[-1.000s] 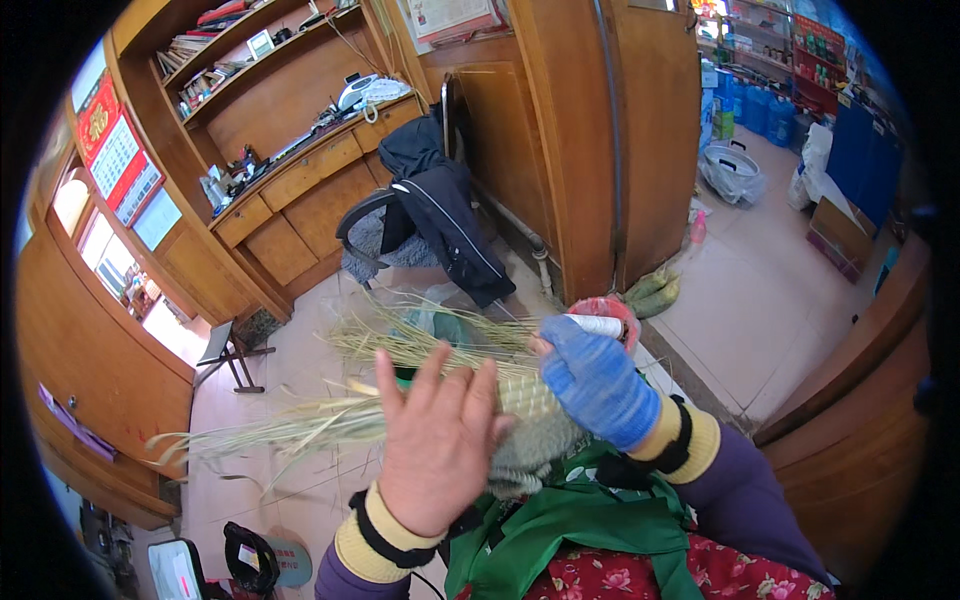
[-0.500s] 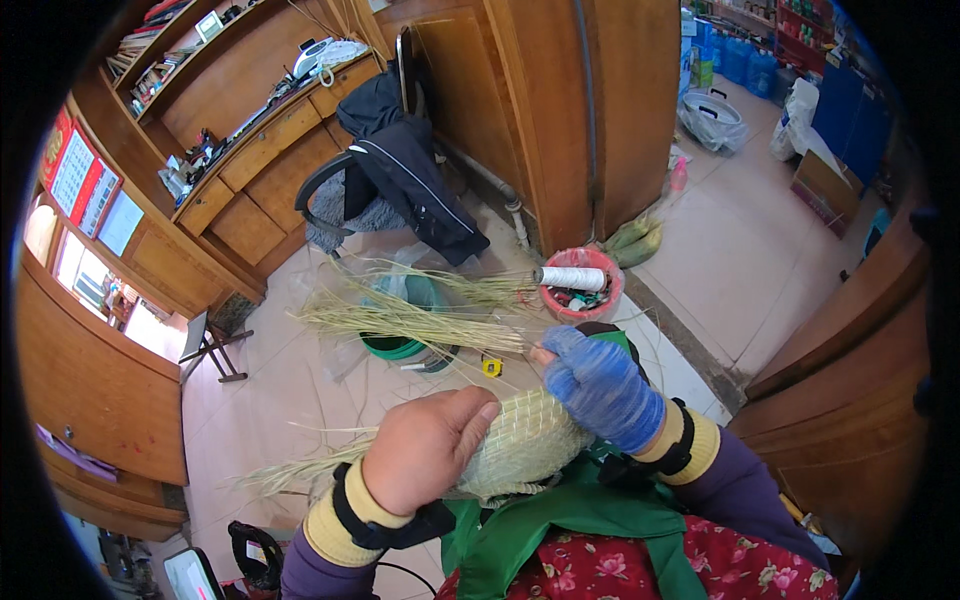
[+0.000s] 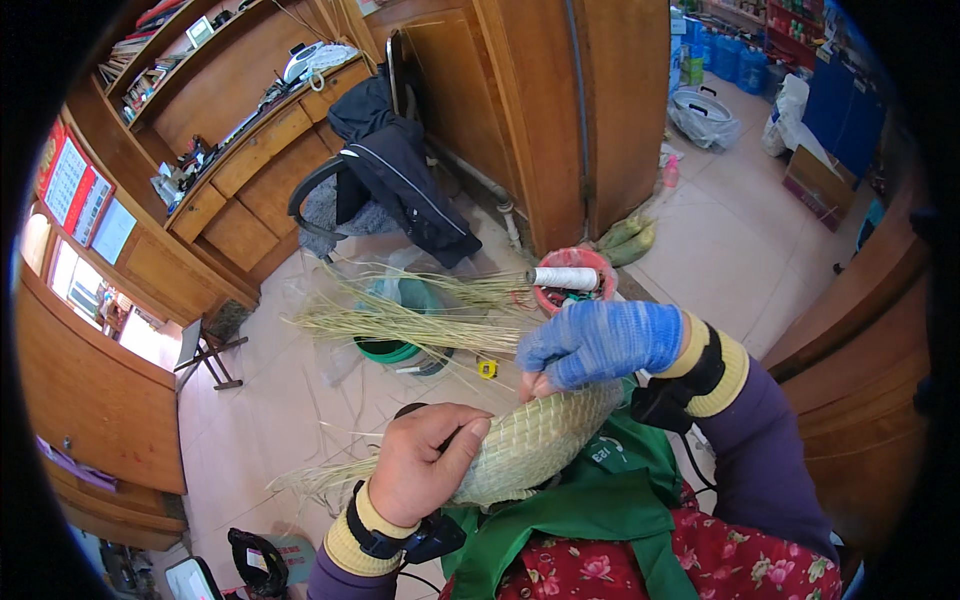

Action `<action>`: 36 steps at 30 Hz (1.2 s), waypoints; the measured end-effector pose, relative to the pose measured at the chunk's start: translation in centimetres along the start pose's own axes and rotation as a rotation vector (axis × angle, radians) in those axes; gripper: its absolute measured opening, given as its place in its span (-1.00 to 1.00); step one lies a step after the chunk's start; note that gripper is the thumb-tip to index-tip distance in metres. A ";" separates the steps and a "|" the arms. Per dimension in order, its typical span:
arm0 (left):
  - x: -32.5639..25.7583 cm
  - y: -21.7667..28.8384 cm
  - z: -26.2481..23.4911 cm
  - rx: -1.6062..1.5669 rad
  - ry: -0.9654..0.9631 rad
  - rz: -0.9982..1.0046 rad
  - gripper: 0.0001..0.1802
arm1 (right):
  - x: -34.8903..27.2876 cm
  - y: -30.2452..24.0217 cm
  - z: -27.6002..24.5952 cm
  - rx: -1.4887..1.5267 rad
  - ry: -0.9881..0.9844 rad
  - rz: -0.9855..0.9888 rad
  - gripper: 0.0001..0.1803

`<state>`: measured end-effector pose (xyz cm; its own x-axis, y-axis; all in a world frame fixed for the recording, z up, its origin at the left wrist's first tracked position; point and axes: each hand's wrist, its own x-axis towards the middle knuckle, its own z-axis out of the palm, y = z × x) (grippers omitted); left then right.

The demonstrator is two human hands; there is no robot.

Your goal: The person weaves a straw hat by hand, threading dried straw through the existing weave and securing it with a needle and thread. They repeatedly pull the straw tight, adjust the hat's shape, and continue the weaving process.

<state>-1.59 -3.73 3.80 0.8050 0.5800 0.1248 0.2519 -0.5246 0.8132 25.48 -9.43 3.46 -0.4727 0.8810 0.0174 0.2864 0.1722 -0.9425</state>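
A woven straw piece (image 3: 535, 445) lies across the lap between both hands. The left hand (image 3: 425, 465) (bare) is closed on its lower left edge, loose straw ends (image 3: 320, 478) trailing out beside it. The right hand (image 3: 595, 342), in a blue glove, pinches its upper rim. On the left wall hang red and white rectangular cards (image 3: 78, 190). A brown carton (image 3: 812, 180) stands on the floor far right.

Woven straw piece (image 3: 535, 445): pale yellow-green, domed, tight plaited rows, lying tilted across the lap at 6 o'clock. Loose unwoven strands (image 3: 320, 478) trail from its 8 o'clock end.
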 end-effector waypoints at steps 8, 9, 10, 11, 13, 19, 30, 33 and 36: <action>0.5 -0.3 0.3 -0.079 -0.001 -0.058 -0.85 | -2.4 0.0 -0.4 -0.232 0.138 0.099 -0.82; 0.6 -0.4 0.3 -0.056 0.001 0.002 -0.85 | -2.4 0.0 -0.4 -0.234 0.134 0.067 -0.82; 0.8 -0.6 0.2 -0.023 0.005 0.056 -0.84 | -2.2 0.1 -0.5 -0.229 0.127 0.089 -0.82; 0.7 -0.7 0.0 -0.035 -0.005 0.033 -0.84 | -2.0 0.1 -0.5 -0.223 0.111 0.082 -0.82; 0.7 -1.1 -0.3 -0.031 -0.024 -0.029 -0.83 | -1.3 0.2 -0.8 -0.204 0.083 0.072 -0.82; 0.7 -1.7 -0.3 -0.092 0.020 -0.012 -0.82 | 0.7 1.6 -2.3 -0.122 0.004 0.083 -0.79; 1.1 -1.4 -0.1 -0.044 -0.028 -0.010 -0.81 | 5.4 1.0 -1.3 -0.142 0.135 0.017 -0.84; 1.2 -1.5 -0.1 -0.023 -0.033 -0.071 -0.81 | 6.8 -0.6 -0.3 -0.368 0.172 -0.098 -0.86; 1.5 -2.0 -0.2 -0.153 -0.004 -0.090 -0.80 | 6.2 -1.4 1.0 -0.330 0.239 -0.309 -0.83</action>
<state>-0.97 -1.65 2.46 0.7849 0.6179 0.0455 0.2385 -0.3691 0.8982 21.35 -4.58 4.53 -0.3837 0.8368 0.3906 0.4294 0.5361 -0.7267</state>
